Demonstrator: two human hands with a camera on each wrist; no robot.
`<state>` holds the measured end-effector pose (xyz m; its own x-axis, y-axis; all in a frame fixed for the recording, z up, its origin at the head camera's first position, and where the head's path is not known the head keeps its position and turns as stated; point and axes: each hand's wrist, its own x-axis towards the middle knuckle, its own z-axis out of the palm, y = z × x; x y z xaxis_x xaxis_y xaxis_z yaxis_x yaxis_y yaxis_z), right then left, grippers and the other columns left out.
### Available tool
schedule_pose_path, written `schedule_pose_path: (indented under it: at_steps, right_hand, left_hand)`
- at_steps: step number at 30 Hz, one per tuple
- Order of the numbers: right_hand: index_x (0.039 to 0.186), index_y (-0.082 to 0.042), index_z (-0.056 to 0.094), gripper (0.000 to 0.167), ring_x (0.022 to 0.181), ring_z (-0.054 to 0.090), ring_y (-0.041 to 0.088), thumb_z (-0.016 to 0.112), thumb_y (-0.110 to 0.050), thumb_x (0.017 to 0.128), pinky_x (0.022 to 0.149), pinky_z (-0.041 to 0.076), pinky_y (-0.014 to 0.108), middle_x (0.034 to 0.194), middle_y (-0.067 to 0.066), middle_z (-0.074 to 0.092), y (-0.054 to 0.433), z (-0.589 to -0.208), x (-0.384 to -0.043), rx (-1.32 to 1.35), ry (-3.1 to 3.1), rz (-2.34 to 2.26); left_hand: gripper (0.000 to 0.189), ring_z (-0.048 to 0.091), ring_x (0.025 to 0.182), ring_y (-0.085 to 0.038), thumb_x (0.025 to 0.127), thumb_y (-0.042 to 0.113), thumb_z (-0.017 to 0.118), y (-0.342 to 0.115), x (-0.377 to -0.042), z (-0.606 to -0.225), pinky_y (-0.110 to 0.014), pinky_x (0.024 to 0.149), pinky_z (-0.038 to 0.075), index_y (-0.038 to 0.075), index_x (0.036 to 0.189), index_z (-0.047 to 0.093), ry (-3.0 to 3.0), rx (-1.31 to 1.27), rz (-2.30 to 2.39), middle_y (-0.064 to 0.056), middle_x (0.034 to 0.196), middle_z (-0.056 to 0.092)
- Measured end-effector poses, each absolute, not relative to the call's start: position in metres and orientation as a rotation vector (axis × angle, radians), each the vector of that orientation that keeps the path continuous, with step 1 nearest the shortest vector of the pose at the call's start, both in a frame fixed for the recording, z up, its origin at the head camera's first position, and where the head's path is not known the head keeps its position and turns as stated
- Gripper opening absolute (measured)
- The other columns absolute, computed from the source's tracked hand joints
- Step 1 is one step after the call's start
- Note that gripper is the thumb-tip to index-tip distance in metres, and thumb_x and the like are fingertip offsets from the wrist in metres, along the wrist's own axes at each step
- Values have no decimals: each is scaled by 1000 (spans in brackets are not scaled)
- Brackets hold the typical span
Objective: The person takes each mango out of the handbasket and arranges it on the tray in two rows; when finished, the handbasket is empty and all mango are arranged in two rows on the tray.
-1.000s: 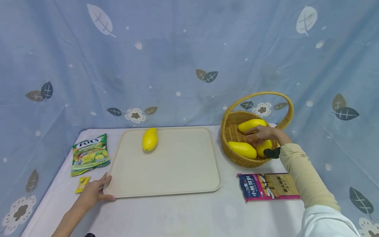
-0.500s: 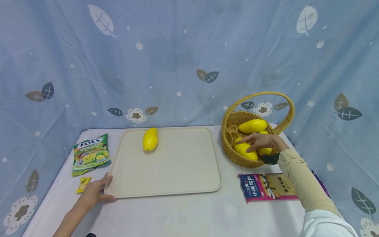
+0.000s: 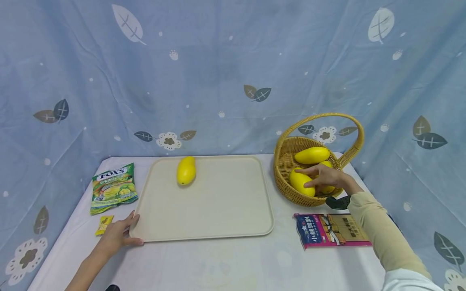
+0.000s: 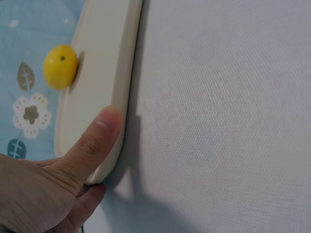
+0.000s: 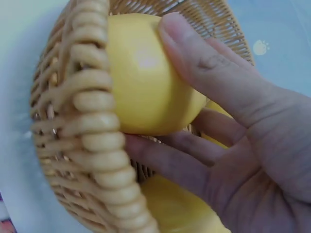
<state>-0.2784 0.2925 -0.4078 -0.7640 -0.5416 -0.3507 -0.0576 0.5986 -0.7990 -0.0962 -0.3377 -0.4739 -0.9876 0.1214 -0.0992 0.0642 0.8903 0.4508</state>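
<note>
In the head view my right hand (image 3: 325, 178) reaches into a wicker basket (image 3: 278, 171) and holds a yellow mango (image 3: 300, 184) at its near left side. The right wrist view has the thumb on top of this mango (image 5: 138, 73) and fingers curled beneath it, right at the woven rim (image 5: 99, 126). Two more mangoes share the basket, one behind (image 3: 312, 155) and one partly hidden under the hand. My left hand (image 3: 115, 237) grips the near left corner of a beige tray (image 3: 204, 238), thumb along its rim in the left wrist view (image 4: 92, 145). Another mango (image 3: 186, 171) lies on the tray.
A green candy bag (image 3: 113, 189) and a small yellow packet (image 3: 104, 225) lie left of the tray. A pasta pack (image 3: 331, 230) lies in front of the basket, partly beneath the right forearm. The basket's tall handle (image 3: 320, 116) arches over its back. A blue patterned curtain (image 3: 218, 81) hangs behind the table.
My right hand has come from between the mangoes onto the near left one, which has turned more upright, and its fingers now wrap it. The left hand stays on the tray corner.
</note>
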Motion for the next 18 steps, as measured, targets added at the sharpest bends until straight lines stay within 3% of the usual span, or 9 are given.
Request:
schedule_pose_path:
  at_steps: [1,4,9,12,15,18]
  right_hand:
    - [143,-2,40,65,68,60,20,70,-18,88,69,61,41,147,28,35,293,-408,-277,-468,2269,-1116]
    - [142,0,42,65,71,65,18,71,-18,87,71,61,43,145,27,38,293,-409,-275,-468,2324,-1190]
    - [142,0,40,67,102,64,19,73,-18,86,78,60,41,148,23,35,292,-413,-269,-394,2360,-1338]
    - [142,0,40,67,111,60,25,72,-17,86,79,59,43,150,24,33,290,-415,-266,-318,2348,-1416]
    - [144,0,36,69,113,58,28,72,-17,87,81,58,45,151,25,30,287,-415,-262,-240,2303,-1501]
    - [147,-2,30,74,109,59,22,71,-18,88,83,57,46,152,27,26,283,-413,-257,-167,2261,-1581]
  left_hand:
    - [96,45,119,-51,57,35,86,-338,-96,-474,-71,99,27,-15,129,47,2932,144,692,-37,135,37]
    - [96,45,119,-51,57,35,86,-337,-96,-474,-71,99,28,-15,129,47,2932,139,693,-36,136,37]
    - [96,44,119,-51,57,34,87,-337,-96,-473,-71,100,26,-15,129,47,2926,125,697,-36,136,37]
    - [96,42,121,-51,57,34,87,-336,-97,-472,-71,100,26,-14,130,46,2915,113,697,-36,137,36]
    - [96,41,121,-53,58,34,87,-336,-97,-471,-71,99,29,-14,131,46,2912,105,684,-35,137,35]
    - [96,40,121,-54,58,33,87,-336,-98,-471,-70,98,30,-13,131,46,2914,100,674,-35,137,35]
